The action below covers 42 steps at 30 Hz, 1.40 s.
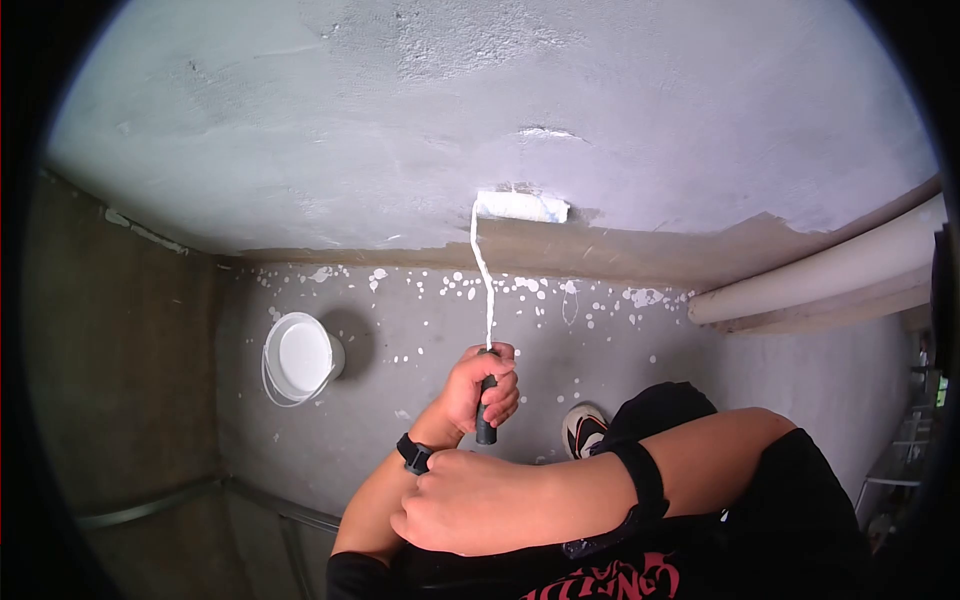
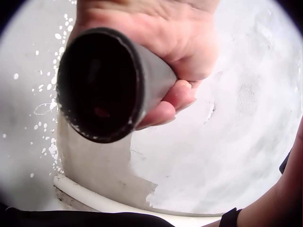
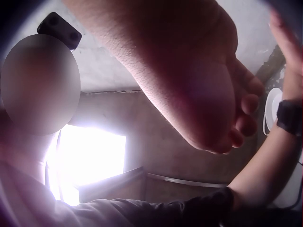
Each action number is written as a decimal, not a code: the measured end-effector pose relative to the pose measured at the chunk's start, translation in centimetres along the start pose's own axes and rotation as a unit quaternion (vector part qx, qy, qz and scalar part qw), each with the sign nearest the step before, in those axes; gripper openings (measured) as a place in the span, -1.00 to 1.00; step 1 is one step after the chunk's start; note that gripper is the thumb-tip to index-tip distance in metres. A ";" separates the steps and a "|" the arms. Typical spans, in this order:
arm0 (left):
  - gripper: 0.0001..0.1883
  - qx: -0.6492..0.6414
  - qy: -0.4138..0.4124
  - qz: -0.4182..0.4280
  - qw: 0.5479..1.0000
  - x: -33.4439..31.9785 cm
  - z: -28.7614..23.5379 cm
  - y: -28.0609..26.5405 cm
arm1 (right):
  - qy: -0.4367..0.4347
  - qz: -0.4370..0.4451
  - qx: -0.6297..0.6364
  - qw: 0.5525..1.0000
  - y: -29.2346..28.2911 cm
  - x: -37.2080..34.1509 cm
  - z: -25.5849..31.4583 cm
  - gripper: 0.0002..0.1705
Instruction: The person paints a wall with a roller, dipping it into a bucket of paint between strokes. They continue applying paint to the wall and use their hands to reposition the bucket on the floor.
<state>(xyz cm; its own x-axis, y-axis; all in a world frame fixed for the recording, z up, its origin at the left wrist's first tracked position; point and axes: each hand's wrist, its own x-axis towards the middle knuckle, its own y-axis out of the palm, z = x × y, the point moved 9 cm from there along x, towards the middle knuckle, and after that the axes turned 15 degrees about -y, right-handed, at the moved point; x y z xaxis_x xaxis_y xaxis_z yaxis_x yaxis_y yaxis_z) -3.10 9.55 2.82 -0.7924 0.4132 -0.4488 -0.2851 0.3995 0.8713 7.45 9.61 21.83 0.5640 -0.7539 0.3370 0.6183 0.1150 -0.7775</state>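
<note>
The left hand [image 1: 485, 388] grips the black handle [image 1: 486, 428] of a paint roller [image 1: 522, 207], fingers closed around it, its white cover against the wall [image 1: 300, 130] just above a darker, uncoated strip. The right hand [image 1: 450, 505] — fingers loosely curled, holding nothing — lies across the view of the left forearm; a white bucket [image 1: 338, 358] of white paint stands on the spattered floor [image 1: 540, 390].

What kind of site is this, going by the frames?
Probably a room under renovation: a grey wall partly coated in white, a grey floor spattered with white drops, and a white plastic bucket of white paint-like liquid.
</note>
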 end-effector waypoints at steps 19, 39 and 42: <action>-0.77 -0.034 -0.003 0.004 0.999 1.0 1.2 -2.5 | -0.011 -0.012 -0.032 0.999 -0.3 0.1 0.8 -0.77; -0.76 0.231 0.023 -0.210 0.950 -2.8 -2.2 -3.1 | -0.042 0.014 -0.024 0.999 -0.2 1.1 2.6 -0.85; -0.74 0.418 0.026 -0.352 0.837 -10.6 -5.4 -2.4 | -0.047 0.034 -0.029 0.998 0.3 1.8 3.7 -0.89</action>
<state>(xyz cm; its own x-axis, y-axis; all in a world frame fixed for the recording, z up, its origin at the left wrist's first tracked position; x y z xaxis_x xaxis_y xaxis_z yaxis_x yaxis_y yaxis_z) 3.02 -0.21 6.57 -0.6153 -0.1938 -0.7641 -0.2319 0.9709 -0.0596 10.69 10.66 24.20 0.6546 -0.6811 0.3280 0.5453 0.1250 -0.8289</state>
